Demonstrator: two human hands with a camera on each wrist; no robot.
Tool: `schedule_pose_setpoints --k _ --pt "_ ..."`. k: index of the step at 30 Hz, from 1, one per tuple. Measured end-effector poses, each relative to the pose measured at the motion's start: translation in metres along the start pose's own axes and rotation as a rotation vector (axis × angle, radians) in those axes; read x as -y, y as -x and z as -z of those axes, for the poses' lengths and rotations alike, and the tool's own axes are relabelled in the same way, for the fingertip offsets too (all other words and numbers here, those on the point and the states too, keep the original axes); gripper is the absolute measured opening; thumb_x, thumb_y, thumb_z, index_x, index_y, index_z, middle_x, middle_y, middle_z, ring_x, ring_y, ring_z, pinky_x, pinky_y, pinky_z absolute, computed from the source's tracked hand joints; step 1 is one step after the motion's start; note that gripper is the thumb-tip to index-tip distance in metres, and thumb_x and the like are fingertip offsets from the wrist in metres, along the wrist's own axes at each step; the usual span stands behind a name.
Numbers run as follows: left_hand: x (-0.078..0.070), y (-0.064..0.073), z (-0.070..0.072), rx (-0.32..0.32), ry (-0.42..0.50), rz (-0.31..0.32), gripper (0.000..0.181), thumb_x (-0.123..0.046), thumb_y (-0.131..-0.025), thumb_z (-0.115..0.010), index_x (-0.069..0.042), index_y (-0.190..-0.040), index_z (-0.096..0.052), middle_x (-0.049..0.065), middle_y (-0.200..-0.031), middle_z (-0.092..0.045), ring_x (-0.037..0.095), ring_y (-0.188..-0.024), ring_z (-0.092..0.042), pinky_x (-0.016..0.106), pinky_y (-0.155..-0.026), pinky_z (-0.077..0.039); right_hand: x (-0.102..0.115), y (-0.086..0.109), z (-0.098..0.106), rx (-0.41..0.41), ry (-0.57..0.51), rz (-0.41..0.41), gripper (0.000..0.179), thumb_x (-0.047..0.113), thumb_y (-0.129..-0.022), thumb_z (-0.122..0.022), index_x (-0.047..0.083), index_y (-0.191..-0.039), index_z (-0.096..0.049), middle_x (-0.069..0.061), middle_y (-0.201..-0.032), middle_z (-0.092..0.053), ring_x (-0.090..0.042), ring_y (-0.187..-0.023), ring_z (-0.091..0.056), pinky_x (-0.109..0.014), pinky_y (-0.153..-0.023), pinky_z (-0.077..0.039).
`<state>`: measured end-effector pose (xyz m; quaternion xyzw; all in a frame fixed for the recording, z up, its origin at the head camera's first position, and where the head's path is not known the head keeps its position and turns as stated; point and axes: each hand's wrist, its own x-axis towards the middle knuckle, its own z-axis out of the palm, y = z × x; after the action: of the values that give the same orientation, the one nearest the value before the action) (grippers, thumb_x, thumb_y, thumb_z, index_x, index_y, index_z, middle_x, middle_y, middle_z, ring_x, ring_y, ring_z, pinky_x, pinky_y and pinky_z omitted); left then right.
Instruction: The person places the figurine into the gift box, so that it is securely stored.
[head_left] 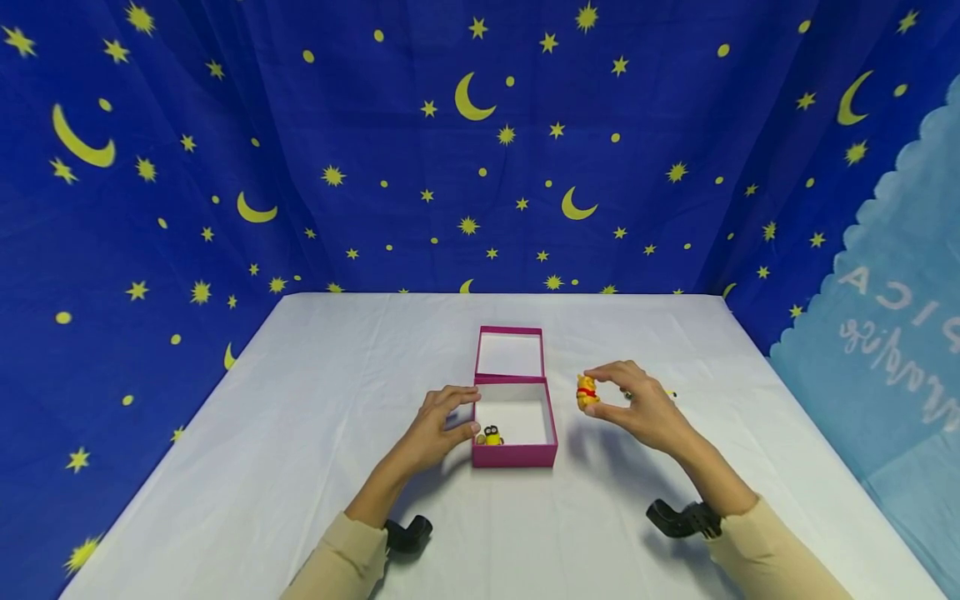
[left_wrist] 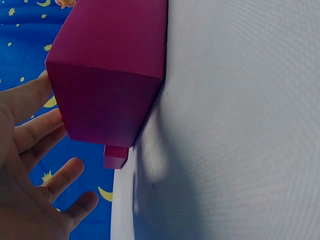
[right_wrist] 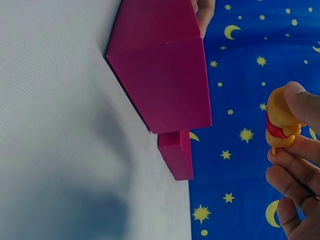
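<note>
My right hand pinches a yellow toy bear figurine with a red shirt between thumb and fingertips. It is held up to the right of a magenta box; in the right wrist view the bear figurine shows side-on. The box stands with its lid folded back behind it, white inside. Fingers and thumb of my left hand touch the box's left rim, the other fingers spread loosely in the left wrist view. Inside, at the front left corner, sits a small yellow figure with black goggles.
Small objects, one with a yellow part, lie partly hidden behind the right hand. A white cloth covers the table. Blue curtains with stars and moons surround it, and a light blue cloth hangs at the right.
</note>
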<state>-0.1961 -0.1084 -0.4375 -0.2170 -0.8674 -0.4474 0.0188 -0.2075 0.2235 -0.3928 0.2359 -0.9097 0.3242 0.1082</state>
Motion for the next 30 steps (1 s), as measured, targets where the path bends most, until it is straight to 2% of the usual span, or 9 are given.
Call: schedule_pose_setpoints --k 12,16,30 --pt "0.001 0.0 0.0 0.001 -0.001 -0.01 0.045 -0.021 -0.087 -0.067 -0.007 -0.129 -0.056 -0.001 -0.139 -0.049 0.023 -0.124 -0.037 0.044 -0.098 -0.035 0.007 -0.004 -0.004 -0.011 0.021 0.029 0.051 0.037 -0.077 -0.076 0.016 -0.122 -0.063 -0.001 -0.116 -0.064 -0.019 -0.102 -0.056 -0.035 -0.079 -0.045" --pt "0.001 0.0 0.0 0.0 0.002 -0.01 0.045 -0.021 -0.087 -0.067 -0.007 -0.129 -0.056 -0.001 -0.139 -0.049 0.023 -0.124 -0.037 0.044 -0.098 -0.035 0.009 -0.005 -0.006 -0.021 -0.004 0.047 0.051 0.035 -0.075 -0.078 0.016 -0.12 -0.064 -0.001 -0.116 -0.065 -0.021 -0.102 -0.057 -0.033 -0.078 -0.044" --pt "0.001 0.0 0.0 -0.005 0.0 -0.005 0.045 -0.021 -0.087 -0.067 -0.007 -0.129 -0.056 0.0 -0.138 -0.05 0.023 -0.123 -0.038 0.045 -0.098 -0.035 0.014 -0.01 -0.012 -0.003 -0.038 0.055 0.051 0.034 -0.076 -0.077 0.015 -0.121 -0.063 -0.002 -0.118 -0.064 -0.019 -0.105 -0.055 -0.036 -0.081 -0.044"
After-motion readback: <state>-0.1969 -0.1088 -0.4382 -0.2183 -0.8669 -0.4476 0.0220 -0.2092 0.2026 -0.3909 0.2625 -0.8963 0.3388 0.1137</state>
